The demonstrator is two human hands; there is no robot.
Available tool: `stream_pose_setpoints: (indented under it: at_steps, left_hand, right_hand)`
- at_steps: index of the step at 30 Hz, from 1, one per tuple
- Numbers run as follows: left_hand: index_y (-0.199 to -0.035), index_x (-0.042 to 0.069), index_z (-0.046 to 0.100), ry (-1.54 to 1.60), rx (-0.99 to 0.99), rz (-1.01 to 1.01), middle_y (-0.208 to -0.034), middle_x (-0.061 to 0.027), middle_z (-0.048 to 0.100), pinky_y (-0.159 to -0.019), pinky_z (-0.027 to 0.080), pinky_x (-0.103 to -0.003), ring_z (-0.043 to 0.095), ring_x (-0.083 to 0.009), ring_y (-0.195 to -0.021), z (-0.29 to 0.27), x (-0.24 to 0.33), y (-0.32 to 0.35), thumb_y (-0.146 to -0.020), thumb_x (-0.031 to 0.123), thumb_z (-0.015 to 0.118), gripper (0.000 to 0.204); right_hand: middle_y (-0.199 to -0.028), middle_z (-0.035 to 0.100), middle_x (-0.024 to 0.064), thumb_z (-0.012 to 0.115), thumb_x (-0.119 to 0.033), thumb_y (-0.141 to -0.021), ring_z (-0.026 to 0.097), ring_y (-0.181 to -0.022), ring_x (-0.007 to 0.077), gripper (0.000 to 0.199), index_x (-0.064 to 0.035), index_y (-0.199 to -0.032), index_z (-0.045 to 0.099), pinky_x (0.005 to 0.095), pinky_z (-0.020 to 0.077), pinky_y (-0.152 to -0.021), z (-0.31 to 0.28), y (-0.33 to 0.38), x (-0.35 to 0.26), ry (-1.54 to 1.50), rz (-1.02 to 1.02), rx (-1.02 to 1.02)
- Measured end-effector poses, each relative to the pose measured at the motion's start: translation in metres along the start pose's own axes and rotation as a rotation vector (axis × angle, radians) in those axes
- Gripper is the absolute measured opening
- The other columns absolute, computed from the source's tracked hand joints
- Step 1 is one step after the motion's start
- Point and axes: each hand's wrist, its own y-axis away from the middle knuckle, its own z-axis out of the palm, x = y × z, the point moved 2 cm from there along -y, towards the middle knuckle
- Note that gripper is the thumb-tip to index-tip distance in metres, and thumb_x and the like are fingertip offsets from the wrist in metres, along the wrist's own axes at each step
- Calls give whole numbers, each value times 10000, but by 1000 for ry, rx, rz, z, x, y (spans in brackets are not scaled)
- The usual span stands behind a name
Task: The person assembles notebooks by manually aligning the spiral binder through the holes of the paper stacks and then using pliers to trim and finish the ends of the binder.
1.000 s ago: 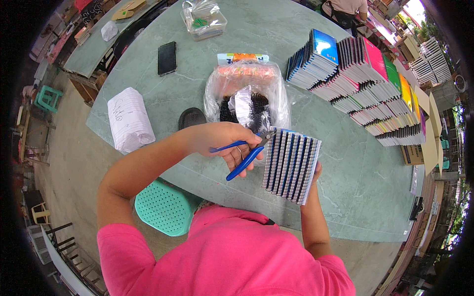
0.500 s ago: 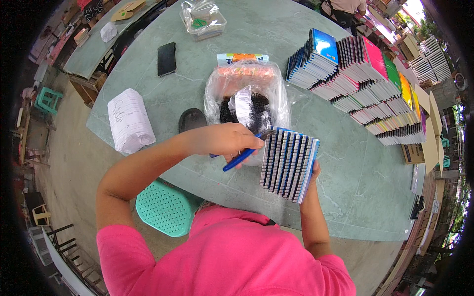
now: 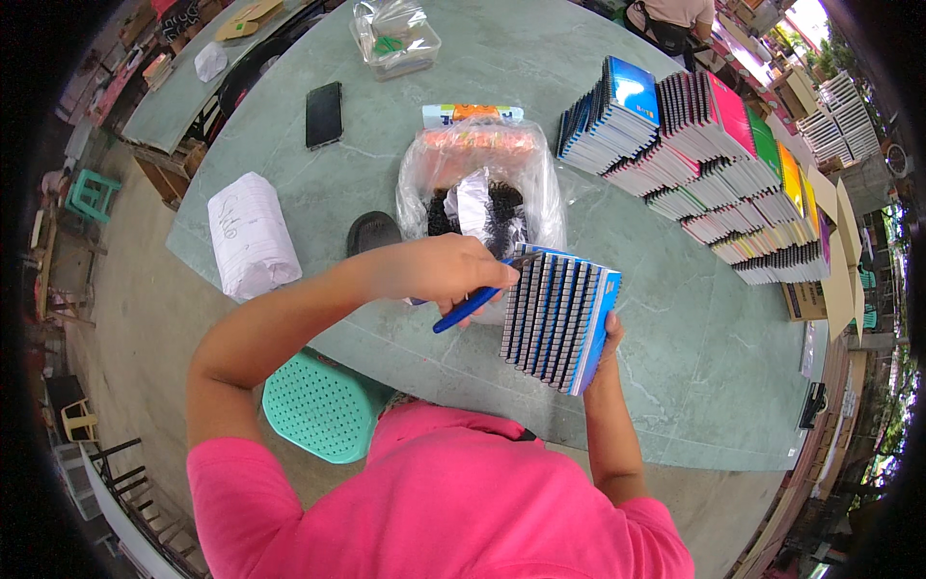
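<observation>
My left hand point(image 3: 461, 272) is closed on blue-handled pliers point(image 3: 467, 309). Their dark jaws touch the top left corner of a stack of blue spiral notebooks point(image 3: 555, 318), at the end of a wire coil. From the right side, my right hand point(image 3: 612, 338) grips this stack, with its thumb showing and the other fingers hidden behind. The coil spines face me in several rows. Just beyond the pliers sits a clear plastic bag point(image 3: 550, 183) holding black coil pieces point(image 3: 506, 207) and a crumpled white paper point(image 3: 470, 201).
Stacked spiral notebooks point(image 3: 694, 159) in several colours fill the right of the table point(image 3: 675, 386). Around the left lie a paper-wrapped bundle point(image 3: 253, 236), a phone point(image 3: 324, 115) and a dark oval object point(image 3: 373, 234). A clear tub point(image 3: 395, 39) stands farther back; a green stool point(image 3: 323, 405) is below.
The notebook stack has shifted and tilted slightly, showing a bit more of its blue cover. The pliers stay at its top corner; both hands keep their grip.
</observation>
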Motion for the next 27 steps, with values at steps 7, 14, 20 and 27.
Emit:
stream_pose_setpoints:
  at_steps: [7, 14, 20, 27]
  left_hand:
    - [-883, -83, 541, -352, 275, 182, -737, -157, 592, -569, 481, -331, 610, -215, -639, 14, -12, -15, -891, 375, 409, 477]
    - [-910, -92, 532, -207, -23, 49, -737, -173, 593, -585, 483, -339, 612, -229, -611, 6, 12, 2, -896, 393, 398, 504]
    - [-908, -96, 531, 353, -132, -20, -761, -196, 602, -604, 484, -370, 625, -278, -650, 22, 13, -6, -895, 382, 405, 494]
    - [-911, -71, 546, -722, 400, 342, -811, -265, 585, -711, 449, -452, 565, -409, -806, 39, 17, -12, -878, 332, 430, 420]
  right_hand:
    - [-1121, 550, 168, 698, -458, -578, 560, -964, 312, 802, -12, -1200, 458, 441, 462, -841, 3, -2, 2, -13, -1, -23]
    - [-1087, 563, 185, 724, -396, -550, 576, -928, 323, 807, 5, -1196, 454, 440, 480, -818, 4, 4, -4, -20, 10, 26]
    - [-1089, 565, 181, 732, -381, -560, 577, -933, 318, 797, 6, -1197, 452, 435, 476, -830, 8, 15, -5, -21, -17, -24]
    - [-1089, 556, 177, 715, -420, -558, 565, -937, 315, 826, 3, -1209, 432, 429, 475, -821, 6, 37, -6, 66, -70, 80]
